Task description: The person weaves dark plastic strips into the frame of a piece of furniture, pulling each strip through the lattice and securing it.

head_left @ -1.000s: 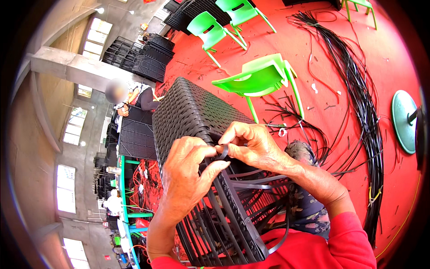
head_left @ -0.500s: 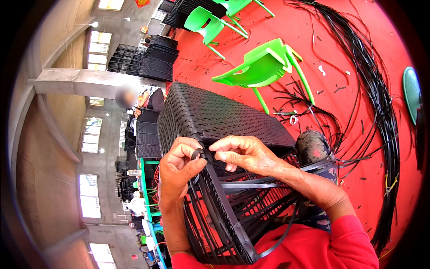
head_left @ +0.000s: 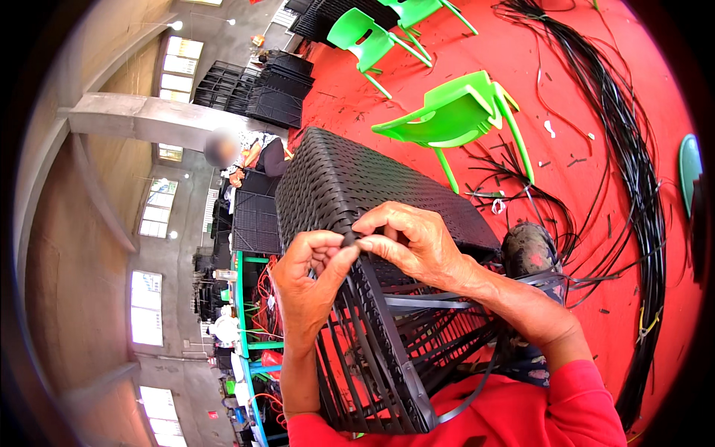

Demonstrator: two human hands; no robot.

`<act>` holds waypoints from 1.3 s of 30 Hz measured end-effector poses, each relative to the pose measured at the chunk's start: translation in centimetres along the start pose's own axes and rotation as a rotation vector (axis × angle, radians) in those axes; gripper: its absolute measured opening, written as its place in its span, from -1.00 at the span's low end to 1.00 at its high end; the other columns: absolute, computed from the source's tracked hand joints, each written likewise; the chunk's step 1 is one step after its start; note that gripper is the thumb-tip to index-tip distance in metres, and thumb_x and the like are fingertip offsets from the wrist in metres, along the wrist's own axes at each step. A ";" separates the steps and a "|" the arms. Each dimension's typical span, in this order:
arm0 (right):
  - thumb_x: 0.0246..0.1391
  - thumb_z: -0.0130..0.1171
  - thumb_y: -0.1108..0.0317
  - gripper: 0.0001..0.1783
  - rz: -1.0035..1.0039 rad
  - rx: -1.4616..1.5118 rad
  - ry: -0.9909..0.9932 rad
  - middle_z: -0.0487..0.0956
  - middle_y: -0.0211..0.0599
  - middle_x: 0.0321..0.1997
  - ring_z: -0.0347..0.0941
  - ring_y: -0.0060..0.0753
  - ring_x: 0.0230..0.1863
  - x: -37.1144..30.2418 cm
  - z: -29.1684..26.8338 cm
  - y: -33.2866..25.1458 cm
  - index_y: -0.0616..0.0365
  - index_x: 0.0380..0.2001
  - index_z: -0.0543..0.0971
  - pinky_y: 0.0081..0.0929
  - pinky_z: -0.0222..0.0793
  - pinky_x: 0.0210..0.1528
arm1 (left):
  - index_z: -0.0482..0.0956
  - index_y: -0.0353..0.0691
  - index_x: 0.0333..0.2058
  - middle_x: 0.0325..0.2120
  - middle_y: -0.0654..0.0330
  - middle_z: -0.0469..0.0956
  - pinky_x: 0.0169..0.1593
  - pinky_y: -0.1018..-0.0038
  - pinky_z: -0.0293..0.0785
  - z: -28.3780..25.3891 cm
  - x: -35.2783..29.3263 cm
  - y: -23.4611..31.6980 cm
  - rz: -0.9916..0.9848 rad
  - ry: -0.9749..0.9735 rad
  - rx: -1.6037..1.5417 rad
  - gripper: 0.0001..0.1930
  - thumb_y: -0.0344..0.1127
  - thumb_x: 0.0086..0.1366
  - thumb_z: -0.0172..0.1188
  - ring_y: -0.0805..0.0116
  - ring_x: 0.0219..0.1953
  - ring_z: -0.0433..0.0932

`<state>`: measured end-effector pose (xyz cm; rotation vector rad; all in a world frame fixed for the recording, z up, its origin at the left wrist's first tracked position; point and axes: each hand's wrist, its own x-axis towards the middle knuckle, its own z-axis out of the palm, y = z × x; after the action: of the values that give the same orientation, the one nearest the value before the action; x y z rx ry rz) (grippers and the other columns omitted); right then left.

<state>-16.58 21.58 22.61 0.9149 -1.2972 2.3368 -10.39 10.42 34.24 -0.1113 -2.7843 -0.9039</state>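
A black woven furniture piece [head_left: 391,182], wrapped in flat plastic strips, leans across my lap. Its upper part is covered in tight weave, while bare frame bars [head_left: 383,339] show in the lower part. Right at the edge where weave meets bars, my left hand [head_left: 305,276] pinches a short black strip [head_left: 349,240] between thumb and fingers. My right hand [head_left: 421,242] meets it there, thumb and forefinger closed on the same strip; the fingertips hide most of it. Loose grey-black strips [head_left: 428,302] trail from the frame under my right forearm.
A green plastic chair [head_left: 454,112] stands beyond the woven piece, with another green chair [head_left: 361,37] farther back. A long bundle of black strips [head_left: 633,171] lies on the red floor [head_left: 573,67] at right. At left are a green-framed bench [head_left: 240,298] and a seated person [head_left: 272,156].
My right hand has come in to the left, and its fingertips now meet those of my left hand at the strip. The strip's loop no longer shows. The view has shifted slightly.
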 end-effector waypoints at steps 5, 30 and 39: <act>-0.20 0.18 0.51 -0.73 -0.306 -0.231 -0.060 0.48 -0.27 -0.42 0.47 -0.26 -0.42 0.5 -0.4 0.0 0.13 -0.31 0.49 -0.45 0.40 -0.46 | 0.47 -0.30 -0.41 -0.49 0.28 0.44 -0.49 0.71 0.27 -2.0 -1.7 -0.6 -0.013 -0.025 0.016 -0.79 -0.46 -0.06 0.28 0.64 -0.53 0.37; -0.20 0.16 0.35 -0.85 -0.458 -0.765 -0.302 0.46 -0.43 -0.47 0.42 -0.35 -0.53 1.8 -1.9 -1.6 0.05 -0.46 0.47 -0.48 0.34 -0.54 | 0.49 -0.31 -0.48 -0.57 0.14 0.41 -0.46 0.45 0.34 -1.5 -2.4 -2.1 0.583 0.100 0.579 -0.86 -0.57 -0.10 0.19 0.25 -0.53 0.43; -0.05 0.10 0.32 -0.85 -0.083 -0.333 -0.674 0.47 -0.36 -0.46 0.43 -0.39 -0.39 4.5 -2.3 -2.3 0.17 -0.43 0.49 -0.49 0.34 -0.34 | 0.52 -0.27 -0.49 -0.50 0.22 0.30 -0.30 0.49 0.28 -3.2 -1.6 -3.5 0.353 -0.102 0.132 -0.96 -0.48 0.03 0.14 0.34 -0.39 0.35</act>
<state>-19.58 24.60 26.20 1.6685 -1.7713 1.7138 -8.78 5.70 34.43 -0.6210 -2.7771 -0.6408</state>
